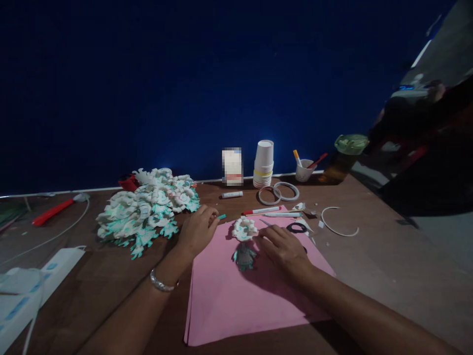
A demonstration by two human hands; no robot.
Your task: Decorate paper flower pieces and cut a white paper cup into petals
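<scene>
A white, ruffled paper figure (245, 229) with green colouring stands on pink paper sheets (229, 305) between my hands. My right hand (284, 247) is just right of it, fingers bent and slightly apart, over scissors (297, 228) whose black handles and blade tip show around it. Whether the fingertips touch the figure is unclear. My left hand (199, 230) rests at the sheets' upper left edge with curled fingers. Beside its fingertips pokes a small green marker cap (222, 217); I cannot see whether it is gripped. Red (262, 211) and green (283, 215) markers lie behind the figure.
Many similar paper figures form a pile (155, 212) at left. Stacked paper cups (263, 162), tape rolls (286, 191), a white tube (232, 195) and a pen cup (305, 170) stand behind. A power strip (44, 286) and red-handled tool (53, 212) lie left. A person (424, 143) is at right.
</scene>
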